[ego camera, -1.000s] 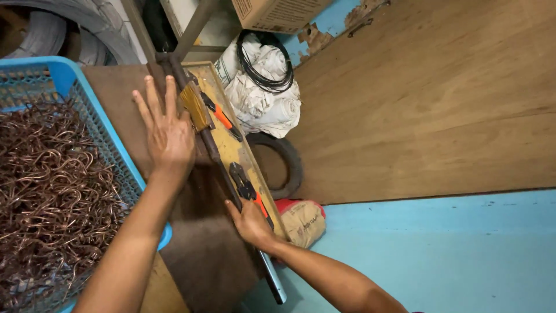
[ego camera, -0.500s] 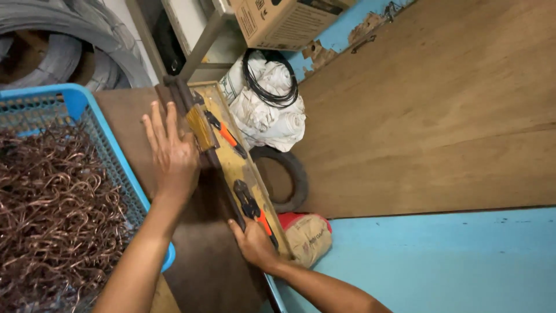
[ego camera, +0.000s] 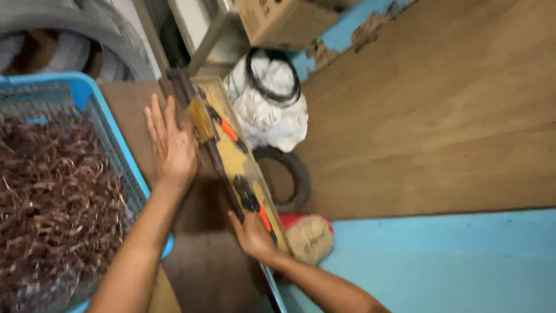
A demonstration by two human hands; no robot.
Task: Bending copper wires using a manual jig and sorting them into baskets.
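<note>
My left hand [ego camera: 171, 145] lies flat with fingers spread on a brown tabletop [ego camera: 200, 261], against the left side of a long dark bar [ego camera: 217, 162]. That bar edges a narrow yellow wooden board [ego camera: 243, 168] running along the table's right side. On the board lie tools with orange and black handles [ego camera: 231, 132], a second one [ego camera: 255, 206] nearer to me. My right hand [ego camera: 252, 235] rests on the near end of the board, fingers touching the bar and the nearer tool; I cannot tell whether it grips anything.
A blue plastic basket [ego camera: 124, 150] full of tangled copper wire scraps [ego camera: 52, 197] stands at the left. Beyond the board are a white sack [ego camera: 272, 116] with a black cable coil, a small tyre [ego camera: 292, 179], a red-and-tan bag [ego camera: 310, 237], a cardboard box [ego camera: 278, 20], and a wooden panel [ego camera: 440, 116].
The view has shifted and blurred. My left hand has slid slightly along the table beside the bar; my right hand stays at the board's near end.
</note>
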